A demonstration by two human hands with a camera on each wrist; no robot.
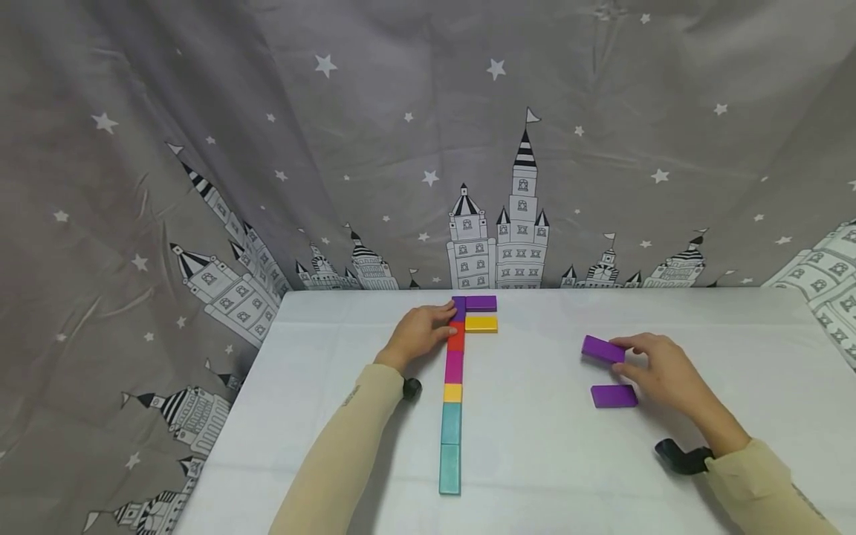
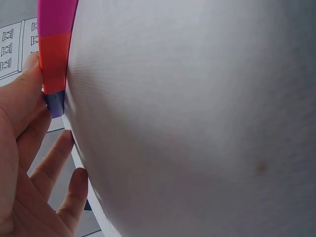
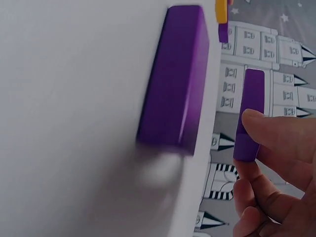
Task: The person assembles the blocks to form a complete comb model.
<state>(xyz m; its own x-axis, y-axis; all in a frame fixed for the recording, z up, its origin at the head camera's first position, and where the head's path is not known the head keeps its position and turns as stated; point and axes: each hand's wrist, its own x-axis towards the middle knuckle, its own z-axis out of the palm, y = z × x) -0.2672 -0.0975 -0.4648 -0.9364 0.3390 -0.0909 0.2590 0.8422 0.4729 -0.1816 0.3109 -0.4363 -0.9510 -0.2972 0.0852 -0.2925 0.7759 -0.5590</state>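
Note:
A column of flat coloured blocks runs toward the viewer in the head view. From the far end it has a dark purple block, a red block, a magenta block, a small yellow block and two teal blocks. My left hand touches the column's left side, thumb by the red block, index finger by the dark purple one, other fingers loosely extended. Above the table on the right, my right hand pinches a purple block between thumb and fingers. Another purple block lies nearer the viewer.
To the right of the column's far end lie a purple block and a yellow block, both pointing sideways. White cloth covers the table. A grey curtain printed with castles and stars hangs along the back and left edges.

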